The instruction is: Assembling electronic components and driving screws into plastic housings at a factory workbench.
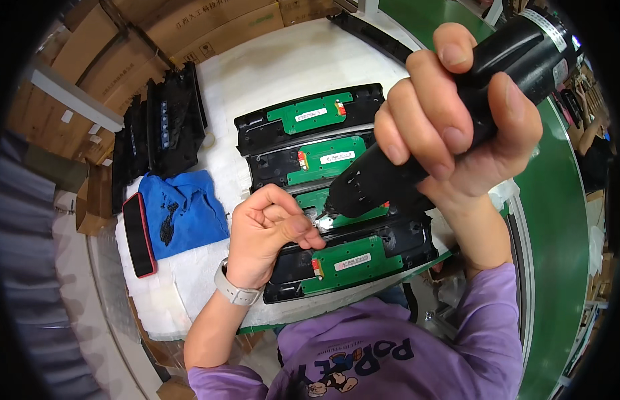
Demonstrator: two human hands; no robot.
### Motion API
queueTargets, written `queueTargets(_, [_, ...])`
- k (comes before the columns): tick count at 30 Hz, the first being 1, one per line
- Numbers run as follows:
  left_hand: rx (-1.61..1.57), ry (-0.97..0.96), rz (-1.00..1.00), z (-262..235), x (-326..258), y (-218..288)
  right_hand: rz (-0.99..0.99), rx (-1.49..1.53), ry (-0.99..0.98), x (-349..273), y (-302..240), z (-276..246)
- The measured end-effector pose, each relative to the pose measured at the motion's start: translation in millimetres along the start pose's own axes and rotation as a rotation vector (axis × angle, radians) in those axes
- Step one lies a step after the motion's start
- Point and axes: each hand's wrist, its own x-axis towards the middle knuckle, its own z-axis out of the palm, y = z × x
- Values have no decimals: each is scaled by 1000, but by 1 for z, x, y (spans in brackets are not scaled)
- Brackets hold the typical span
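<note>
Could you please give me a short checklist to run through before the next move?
1. Right hand around the black power screwdriver: ok, fingers wrapped around it.
2. Left hand well clear of the screwdriver tip: not ok, fingertips appear close.
3. Tip seated in a screw: cannot tell.
4. Green circuit boards on their black panels: ok, four visible.
5. Small black parts on the blue cloth: ok.
6. Phone off the panels: ok.

Assembly workshop: circuit boards (353, 271), power screwdriver (380, 179), cardboard cartons (223, 30)
</note>
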Motion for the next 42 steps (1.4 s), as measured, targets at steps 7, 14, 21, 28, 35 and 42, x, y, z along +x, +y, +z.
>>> queueTargets(7, [176, 25, 2, 5, -2, -1, 131, -379, -274, 9, -7, 2])
queueTargets(14, [188, -7, -28, 4, -3, -3, 119, -429, -128, 4, -1, 9])
queueTargets(21, [841, -52, 379, 6, 4, 9, -26, -242, -143, 19, 8, -23])
queueTargets(28, [1601, -43, 546, -14, 21, 1, -40, -877, 34, 29, 5, -47])
queueTargets(35, [1579, -22, 549, -16, 19, -2, -66, -905, 81, 32, 10, -53])
queueTargets(42, [1566, -1, 558, -15, 20, -3, -49, -974, 114, 41, 16, -57])
